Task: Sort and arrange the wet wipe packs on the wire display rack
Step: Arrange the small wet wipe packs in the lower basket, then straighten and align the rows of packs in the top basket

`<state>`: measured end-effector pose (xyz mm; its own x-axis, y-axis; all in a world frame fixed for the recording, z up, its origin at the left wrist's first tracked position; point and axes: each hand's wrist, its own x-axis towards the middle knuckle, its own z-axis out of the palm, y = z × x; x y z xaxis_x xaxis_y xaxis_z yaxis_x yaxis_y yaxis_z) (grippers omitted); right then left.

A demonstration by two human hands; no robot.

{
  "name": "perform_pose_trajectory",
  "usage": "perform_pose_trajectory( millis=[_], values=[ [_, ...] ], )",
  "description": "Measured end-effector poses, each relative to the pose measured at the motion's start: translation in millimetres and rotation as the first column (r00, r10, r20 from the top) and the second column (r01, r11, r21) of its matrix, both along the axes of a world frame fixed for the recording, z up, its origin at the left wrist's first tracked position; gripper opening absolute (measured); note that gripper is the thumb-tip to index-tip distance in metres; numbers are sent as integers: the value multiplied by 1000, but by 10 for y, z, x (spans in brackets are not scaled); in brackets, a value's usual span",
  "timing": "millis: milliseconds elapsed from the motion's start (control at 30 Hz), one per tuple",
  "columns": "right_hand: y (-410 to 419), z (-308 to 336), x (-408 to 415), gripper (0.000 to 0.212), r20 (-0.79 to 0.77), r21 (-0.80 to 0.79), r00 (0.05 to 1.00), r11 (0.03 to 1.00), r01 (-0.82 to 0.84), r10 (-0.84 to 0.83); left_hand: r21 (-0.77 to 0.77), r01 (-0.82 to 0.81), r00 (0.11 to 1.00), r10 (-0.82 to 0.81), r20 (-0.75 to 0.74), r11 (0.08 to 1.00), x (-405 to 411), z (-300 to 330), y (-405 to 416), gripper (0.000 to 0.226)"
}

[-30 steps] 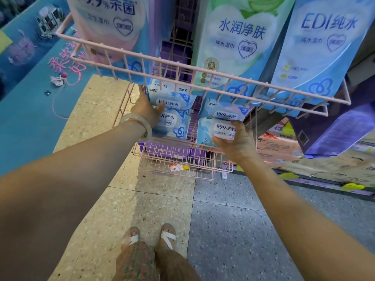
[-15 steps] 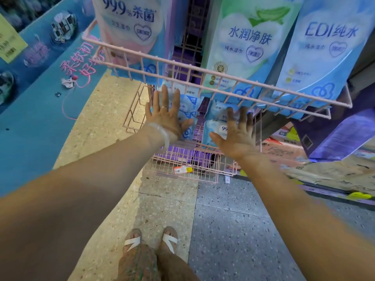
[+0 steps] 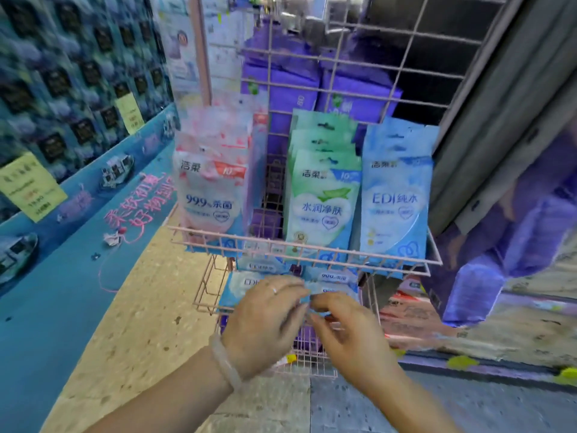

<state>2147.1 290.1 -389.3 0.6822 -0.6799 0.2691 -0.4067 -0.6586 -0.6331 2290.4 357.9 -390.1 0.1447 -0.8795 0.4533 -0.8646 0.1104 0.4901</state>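
Wet wipe packs (image 3: pixel 321 201) upright behind pink wire rack (image 3: pixel 306 250) rail; left hand (image 3: pixel 265 320), right hand (image 3: pixel 346 329) pinching small blue pack (image 3: pixel 315 293) below, grip blurred

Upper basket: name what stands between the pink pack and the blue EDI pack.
The green packs, seen in the head view.

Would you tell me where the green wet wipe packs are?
In the head view, the green packs stand in the upper pink basket, between pink packs and blue packs.

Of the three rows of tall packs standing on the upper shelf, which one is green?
The middle row, with the aloe leaf print. The left row is pink and the right row is blue.
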Motion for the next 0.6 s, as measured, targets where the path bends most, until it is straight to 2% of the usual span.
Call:
perform_pose_trajectory(
  millis=[33, 67, 133, 167, 233, 267, 333, 367, 400, 533, 567, 600],
  values=[
    [75, 168, 2, 13, 137, -48, 991, 999, -6, 13, -198, 14, 998, -25, -53, 980, -41, 167, 34, 28],
    [125, 333, 12, 13, 254, -85, 967, 996, 18, 4, -319, -4, 994, -33, -109, 948, -67, 316, 38, 28],
    [122, 630, 67, 23, 417, -49, 906, 993, 105, -75, -347, -102, 967, 11, -254, 932, -83, 594, -34, 41],
    [89, 739, 110, 33, 441, 33, 887, 990, 136, -137, -272, -154, 935, 51, -352, 950, -78, 709, -100, 53],
    [-4, 916, 217, 64, 353, 268, 910, 955, 125, -218, -26, -149, 845, 114, -523, 988, -40, 869, -265, 80],
    [-64, 970, 277, 69, 298, 356, 927, 928, 114, -228, 55, -97, 801, 111, -588, 994, 7, 924, -359, 89],
    [-171, 1084, 387, 42, 215, 428, 941, 892, 149, -260, 112, -8, 703, 86, -706, 994, 109, 974, -538, 95],
    [-231, 1140, 433, 32, 189, 451, 939, 874, 178, -289, 137, 4, 651, 101, -753, 991, 164, 1007, -626, 93],
    [-303, 1176, 470, 34, 162, 483, 939, 854, 193, -303, 161, 13, 595, 122, -794, 987, 213, 1029, -711, 88],
    [-517, 1260, 581, 75, 70, 692, 931, 689, 214, -359, 244, 27, 384, 215, -898, 969, 314, 1078, -1016, 58],
    [-547, 1275, 611, 76, 70, 733, 925, 647, 207, -375, 261, 51, 351, 227, -908, 964, 330, 1069, -1050, 54],
    [-586, 1269, 648, 70, 85, 763, 918, 618, 191, -388, 250, 87, 360, 204, -910, 964, 345, 1050, -1074, 54]
  ],
)
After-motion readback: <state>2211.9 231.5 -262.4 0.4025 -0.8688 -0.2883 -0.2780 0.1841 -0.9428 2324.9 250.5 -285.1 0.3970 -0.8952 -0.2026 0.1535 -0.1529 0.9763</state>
